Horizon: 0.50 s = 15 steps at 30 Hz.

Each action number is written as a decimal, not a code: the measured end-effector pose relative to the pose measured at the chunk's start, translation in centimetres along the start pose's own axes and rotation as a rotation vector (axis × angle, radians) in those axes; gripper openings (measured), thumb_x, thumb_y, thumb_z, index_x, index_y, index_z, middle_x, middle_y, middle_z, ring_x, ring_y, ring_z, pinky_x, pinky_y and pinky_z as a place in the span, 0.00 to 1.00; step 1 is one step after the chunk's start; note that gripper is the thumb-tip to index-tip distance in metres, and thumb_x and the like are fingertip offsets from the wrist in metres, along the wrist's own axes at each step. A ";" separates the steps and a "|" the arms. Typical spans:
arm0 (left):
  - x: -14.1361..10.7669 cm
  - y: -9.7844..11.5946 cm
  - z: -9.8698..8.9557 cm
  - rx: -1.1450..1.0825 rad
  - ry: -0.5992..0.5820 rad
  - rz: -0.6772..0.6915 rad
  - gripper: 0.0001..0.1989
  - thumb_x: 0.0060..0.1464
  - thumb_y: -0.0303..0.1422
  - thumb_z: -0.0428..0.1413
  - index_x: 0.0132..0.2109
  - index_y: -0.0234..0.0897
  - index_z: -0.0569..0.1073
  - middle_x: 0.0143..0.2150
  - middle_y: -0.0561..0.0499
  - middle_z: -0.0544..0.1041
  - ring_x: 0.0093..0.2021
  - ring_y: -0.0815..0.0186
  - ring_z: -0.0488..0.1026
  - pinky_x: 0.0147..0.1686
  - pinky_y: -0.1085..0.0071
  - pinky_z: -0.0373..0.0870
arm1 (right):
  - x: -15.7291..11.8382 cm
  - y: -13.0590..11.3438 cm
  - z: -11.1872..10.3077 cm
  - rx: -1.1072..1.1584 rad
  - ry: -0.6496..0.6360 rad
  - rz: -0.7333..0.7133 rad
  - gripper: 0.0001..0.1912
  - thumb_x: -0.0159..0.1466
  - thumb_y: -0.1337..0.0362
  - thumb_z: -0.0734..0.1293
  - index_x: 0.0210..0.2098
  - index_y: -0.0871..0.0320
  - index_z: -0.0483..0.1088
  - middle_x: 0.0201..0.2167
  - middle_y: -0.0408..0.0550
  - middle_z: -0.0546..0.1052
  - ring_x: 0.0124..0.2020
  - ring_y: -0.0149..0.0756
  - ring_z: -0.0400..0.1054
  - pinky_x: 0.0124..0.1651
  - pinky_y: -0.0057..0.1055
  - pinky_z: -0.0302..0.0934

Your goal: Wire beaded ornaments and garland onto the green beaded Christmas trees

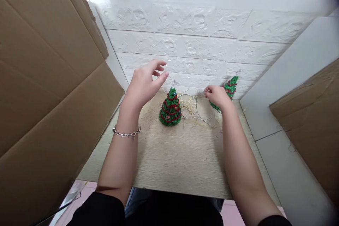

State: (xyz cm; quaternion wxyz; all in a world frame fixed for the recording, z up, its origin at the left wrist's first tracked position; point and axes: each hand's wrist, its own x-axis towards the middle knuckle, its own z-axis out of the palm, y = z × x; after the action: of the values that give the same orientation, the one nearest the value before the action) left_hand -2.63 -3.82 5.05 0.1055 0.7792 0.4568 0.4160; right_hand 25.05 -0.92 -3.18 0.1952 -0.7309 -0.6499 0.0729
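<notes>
A small beaded Christmas tree (170, 109) with red garland and a clear star on top stands upright on the table. Above and to the left of it my left hand (148, 79) hangs in the air, fingers loosely bent and apart, holding nothing. My right hand (215, 95) is closed in a pinch in front of a second beaded tree (231, 86), hiding part of it. Whatever lies between those fingertips is too small to make out. Loose thin wires (194, 113) in yellow, white and green lie tangled between the two trees.
The wooden table (180, 162) is bounded by a white brick-pattern wall (185, 46) at the back. A tall cardboard sheet (53, 77) rises on the left; a white panel (288, 88) and more cardboard (312, 123) stand on the right.
</notes>
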 end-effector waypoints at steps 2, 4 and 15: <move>-0.1 0.3 -0.1 0.000 0.038 0.018 0.14 0.61 0.35 0.53 0.53 0.40 0.73 0.53 0.48 0.77 0.48 0.64 0.74 0.51 0.68 0.70 | -0.7 -0.4 -1.5 0.072 0.099 -0.006 0.10 0.62 0.70 0.63 0.38 0.61 0.77 0.33 0.51 0.79 0.33 0.39 0.72 0.45 0.34 0.63; -0.2 0.7 -0.1 0.001 0.072 0.047 0.14 0.62 0.35 0.53 0.54 0.40 0.72 0.54 0.48 0.76 0.49 0.63 0.74 0.51 0.67 0.70 | -1.4 -0.7 -2.7 0.156 0.200 -0.025 0.08 0.60 0.71 0.64 0.35 0.59 0.76 0.31 0.49 0.79 0.33 0.40 0.72 0.45 0.36 0.63; -1.7 3.5 -0.4 -0.025 0.067 0.184 0.13 0.63 0.36 0.50 0.50 0.41 0.75 0.47 0.49 0.77 0.44 0.64 0.73 0.45 0.68 0.71 | -6.0 -3.3 -6.8 0.456 0.660 -0.297 0.04 0.63 0.65 0.66 0.34 0.55 0.74 0.24 0.40 0.74 0.26 0.33 0.70 0.35 0.34 0.65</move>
State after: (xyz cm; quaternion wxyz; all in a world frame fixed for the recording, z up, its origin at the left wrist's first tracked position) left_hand -1.14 -7.24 6.22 0.0615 0.8021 0.3813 0.4555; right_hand 23.56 -7.77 3.38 0.5578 -0.5516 -0.6180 -0.0519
